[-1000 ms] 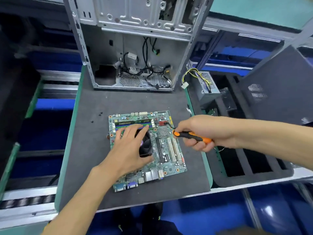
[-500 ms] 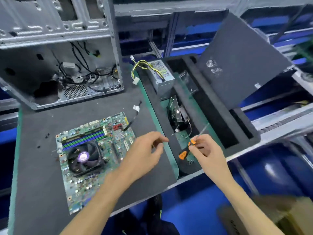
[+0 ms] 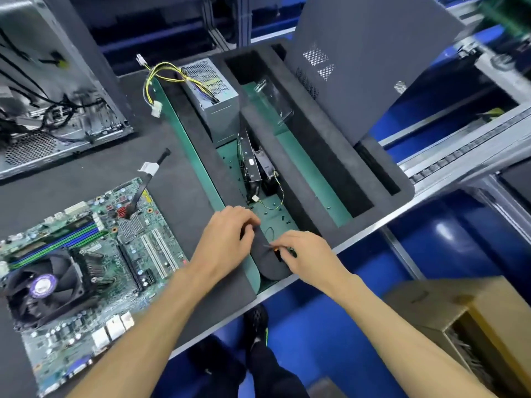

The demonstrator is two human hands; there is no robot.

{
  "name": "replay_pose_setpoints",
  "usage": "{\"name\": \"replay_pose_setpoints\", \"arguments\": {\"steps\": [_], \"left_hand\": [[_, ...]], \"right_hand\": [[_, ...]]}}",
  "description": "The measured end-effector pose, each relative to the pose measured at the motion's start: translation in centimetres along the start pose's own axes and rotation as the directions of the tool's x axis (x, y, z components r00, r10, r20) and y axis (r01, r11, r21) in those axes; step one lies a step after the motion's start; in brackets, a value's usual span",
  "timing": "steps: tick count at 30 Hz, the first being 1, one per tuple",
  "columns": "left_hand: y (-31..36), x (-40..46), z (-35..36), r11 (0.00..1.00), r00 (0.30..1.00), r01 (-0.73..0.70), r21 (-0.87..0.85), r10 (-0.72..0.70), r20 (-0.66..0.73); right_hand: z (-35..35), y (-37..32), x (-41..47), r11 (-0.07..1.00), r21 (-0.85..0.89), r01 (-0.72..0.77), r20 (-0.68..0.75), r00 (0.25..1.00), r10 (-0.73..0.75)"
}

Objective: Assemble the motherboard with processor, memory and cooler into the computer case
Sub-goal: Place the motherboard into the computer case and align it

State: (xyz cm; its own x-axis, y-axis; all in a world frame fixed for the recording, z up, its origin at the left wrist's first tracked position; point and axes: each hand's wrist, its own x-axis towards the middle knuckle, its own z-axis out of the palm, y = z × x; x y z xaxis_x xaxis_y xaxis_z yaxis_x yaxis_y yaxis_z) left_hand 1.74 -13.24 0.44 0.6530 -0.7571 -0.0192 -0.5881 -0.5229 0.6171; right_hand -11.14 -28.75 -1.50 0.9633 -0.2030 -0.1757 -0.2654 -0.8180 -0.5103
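I have both hands over the near end of the foam tray (image 3: 321, 156): my left hand (image 3: 227, 239) curled with fingertips down among the loose screws (image 3: 283, 218), my right hand (image 3: 304, 254) pinching the screwdriver (image 3: 275, 249). The motherboard (image 3: 86, 254) lies on the surface (image 3: 178, 179), the computer case (image 3: 57, 96) apart behind it. I judge this a screw-fetching step; next I must seat the board in the case.

Your hands crowd the near end of the foam tray (image 3: 324, 156); power supply (image 3: 214, 103) and fan (image 3: 260, 173) block its left slot farther back. Open dark mat (image 3: 178, 179) between motherboard (image 3: 86, 254) and tray.
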Motion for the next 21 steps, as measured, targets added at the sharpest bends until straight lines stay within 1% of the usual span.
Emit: {"name": "replay_pose_setpoints", "arguments": {"steps": [2, 5, 8, 11, 14, 18, 21], "left_hand": [[-0.1, -0.1, 0.3, 1.0, 1.0, -0.01, 0.022, 0.01, 0.011], [-0.4, -0.4, 0.2, 1.0, 1.0, -0.013, 0.009, 0.013, 0.002], [-0.5, -0.5, -0.2, 1.0, 1.0, -0.009, -0.014, 0.009, -0.019], [-0.5, -0.5, -0.8, 1.0, 0.999, -0.013, -0.029, 0.011, -0.047], [-0.6, -0.7, -1.6, 0.999, 0.998, -0.013, -0.041, 0.01, -0.066], [-0.6, -1.5, -3.6, 0.996, 0.989, -0.06, -0.068, 0.051, -0.136], [-0.9, -2.8, -6.5, 0.993, 0.966, -0.067, -0.098, 0.04, -0.257]], "right_hand": [[-0.3, 0.3, 0.0, 1.0, 0.017, -0.024, 0.069, 0.997, 0.023], [-0.9, 0.4, 0.2, 0.999, 0.006, -0.049, 0.15, 0.987, 0.048], [-1.4, 0.4, 0.0, 0.997, 0.0, -0.079, 0.169, 0.982, 0.078], [-2.0, 0.2, 0.0, 0.997, 0.047, -0.065, 0.123, 0.991, 0.059], [-2.7, -0.8, 0.6, 0.994, 0.112, 0.004, 0.043, 0.999, -0.009], [-3.5, -4.0, 2.1, 0.964, 0.184, 0.191, -0.119, 0.978, -0.171], [-3.7, -7.5, 3.6, 0.917, 0.225, 0.328, -0.215, 0.935, -0.282]]}}
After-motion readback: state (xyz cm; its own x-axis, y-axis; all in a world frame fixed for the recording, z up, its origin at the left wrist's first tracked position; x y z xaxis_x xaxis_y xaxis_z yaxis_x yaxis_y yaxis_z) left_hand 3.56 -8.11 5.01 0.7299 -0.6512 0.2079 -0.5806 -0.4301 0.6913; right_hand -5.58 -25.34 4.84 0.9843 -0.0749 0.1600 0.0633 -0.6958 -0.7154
